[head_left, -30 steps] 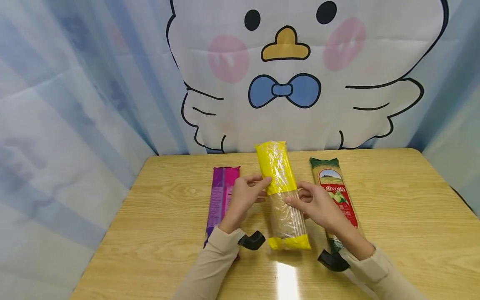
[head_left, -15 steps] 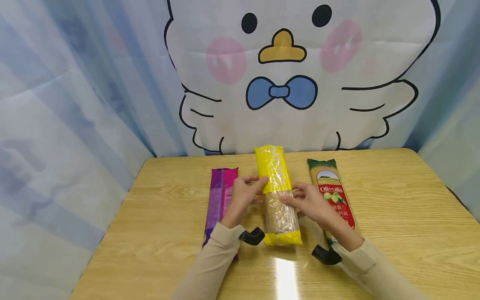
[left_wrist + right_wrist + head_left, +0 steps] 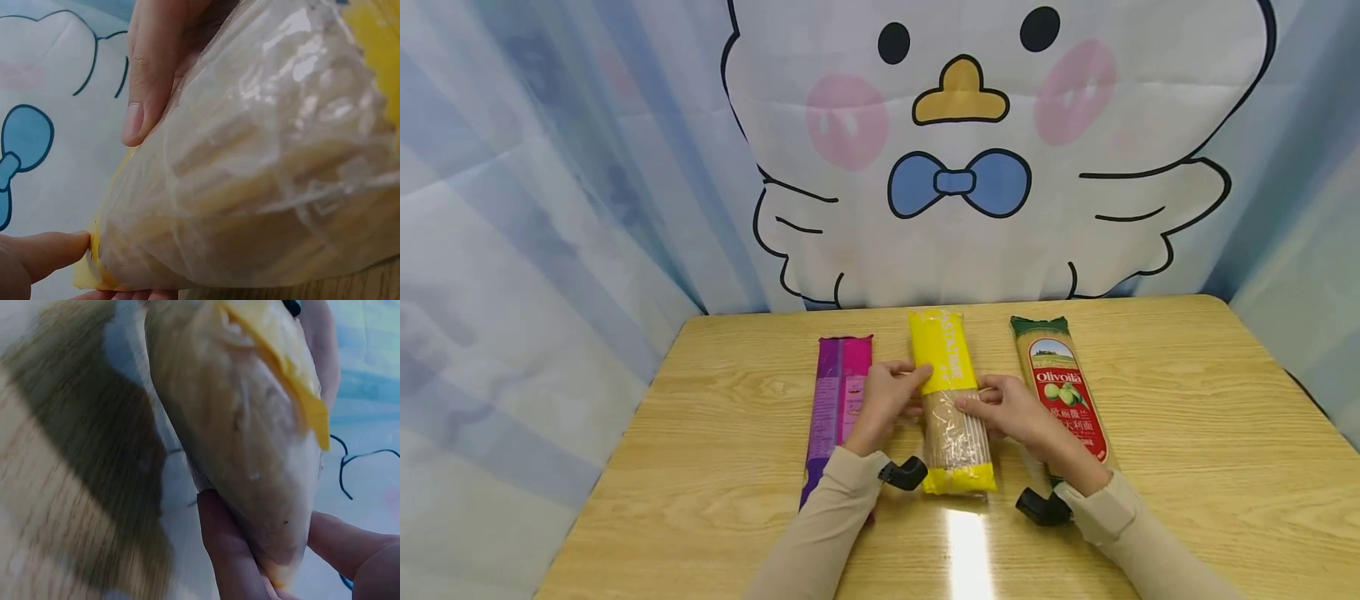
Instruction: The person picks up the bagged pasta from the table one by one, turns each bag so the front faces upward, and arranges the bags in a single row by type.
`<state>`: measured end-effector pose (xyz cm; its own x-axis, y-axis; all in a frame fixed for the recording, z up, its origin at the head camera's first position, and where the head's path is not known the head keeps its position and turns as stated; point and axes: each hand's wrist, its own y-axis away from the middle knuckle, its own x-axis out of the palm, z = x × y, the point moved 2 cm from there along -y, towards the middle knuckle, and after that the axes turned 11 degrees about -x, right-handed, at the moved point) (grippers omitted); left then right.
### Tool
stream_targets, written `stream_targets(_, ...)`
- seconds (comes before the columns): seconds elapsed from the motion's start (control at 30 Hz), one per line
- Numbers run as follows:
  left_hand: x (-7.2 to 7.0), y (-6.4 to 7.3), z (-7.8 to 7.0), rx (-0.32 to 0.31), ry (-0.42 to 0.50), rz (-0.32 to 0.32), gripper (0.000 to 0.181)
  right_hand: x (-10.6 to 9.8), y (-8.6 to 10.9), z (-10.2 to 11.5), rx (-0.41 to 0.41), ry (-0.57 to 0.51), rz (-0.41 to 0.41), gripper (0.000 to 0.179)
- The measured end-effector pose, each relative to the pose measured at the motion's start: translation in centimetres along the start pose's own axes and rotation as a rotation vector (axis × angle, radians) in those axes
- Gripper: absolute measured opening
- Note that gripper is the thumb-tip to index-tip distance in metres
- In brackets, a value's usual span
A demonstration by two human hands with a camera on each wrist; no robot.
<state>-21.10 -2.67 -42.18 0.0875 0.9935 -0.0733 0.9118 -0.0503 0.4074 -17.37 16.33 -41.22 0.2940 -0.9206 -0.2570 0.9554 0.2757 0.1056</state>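
Between my two hands is a pack of spaghetti (image 3: 951, 429) in clear film with yellow ends, its printed front facing up. My left hand (image 3: 886, 398) pinches its left edge, thumb on top. On the right edge my right hand (image 3: 1018, 414) does the same, a little lower. Both wrist views show the pack's end close up, with the thumb and fingers on either side of its edges. Whether its underside touches the table cannot be told. A purple and pink pack (image 3: 827, 408) lies left, partly behind my left hand and forearm.
To the right, a green-ended Olivoilà spaghetti pack (image 3: 1063, 379) lies on the wooden table (image 3: 715, 467), its lower part behind my right wrist. A curtain (image 3: 842, 225) with a cartoon bird hangs behind the table's far edge.
Both hands have lowered the spaghetti pack toward the table and shifted it slightly left. Its printed lettering shows more clearly now. The grip is the same and the two other packs lie still.
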Motion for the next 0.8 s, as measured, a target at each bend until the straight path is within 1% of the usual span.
stream_targets(0.2,0.3,-0.2,0.5,-0.049,-0.013,-0.011,0.042,0.0,0.1,-0.4,-0.013,0.015,0.055,0.05)
stream_targets(0.23,0.3,-0.2,0.6,-0.056,-0.013,-0.009,0.042,0.0,0.1,-0.5,-0.009,0.019,0.056,0.051)
stream_targets(0.37,0.6,-0.3,0.8,-0.062,-0.045,-0.009,0.042,-0.2,0.0,-0.8,0.004,0.068,0.054,0.064)
stream_targets(0.47,0.7,-0.3,0.8,-0.062,-0.063,-0.01,0.042,-0.5,0.0,-0.9,0.005,0.12,0.066,0.065)
stream_targets(0.5,0.7,-0.3,0.8,-0.063,-0.066,-0.015,0.041,-0.7,0.0,-0.8,0.001,0.132,0.073,0.062)
stream_targets(0.57,0.7,-0.2,0.7,-0.051,-0.084,-0.024,0.04,-1.0,0.0,-0.6,-0.012,0.166,0.083,0.056)
stream_targets(0.7,0.4,-0.1,0.5,0.023,-0.176,-0.063,0.034,-1.7,0.1,0.1,-0.068,0.237,0.085,0.046)
stream_targets(0.8,0.1,0.1,0.2,0.079,-0.226,-0.081,0.031,-2.0,0.2,0.6,-0.108,0.283,0.071,0.044)
